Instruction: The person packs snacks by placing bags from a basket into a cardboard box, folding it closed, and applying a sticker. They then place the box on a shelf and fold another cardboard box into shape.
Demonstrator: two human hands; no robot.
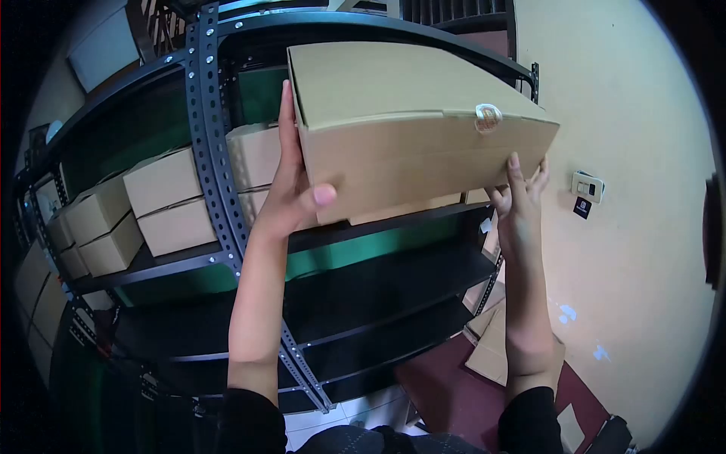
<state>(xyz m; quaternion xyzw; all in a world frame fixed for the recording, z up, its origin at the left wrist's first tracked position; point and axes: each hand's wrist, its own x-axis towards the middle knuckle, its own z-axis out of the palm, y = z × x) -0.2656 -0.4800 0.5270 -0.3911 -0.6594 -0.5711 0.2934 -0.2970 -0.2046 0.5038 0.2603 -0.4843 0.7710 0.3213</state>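
Observation:
Both my hands carry a large closed cardboard box (408,163) in front of the shelf rack. A round sticker (488,117) sits on the seam of its lid. My left hand (291,189) presses against the box's left end, thumb on the front face and fingers along the side. My right hand (522,193) grips the lower right corner, with a thumb on the front and the other fingers partly hidden behind and below. Behind the held box, more cartons on the same shelf level are mostly covered by it.
Smaller stacked cartons (174,200) stand on the left bay of the black metal rack (208,136). Lower shelves (386,280) run beneath. At lower right, flat cardboard (491,352) lies on a dark red surface (439,386). A wall switch (587,187) is on the right wall.

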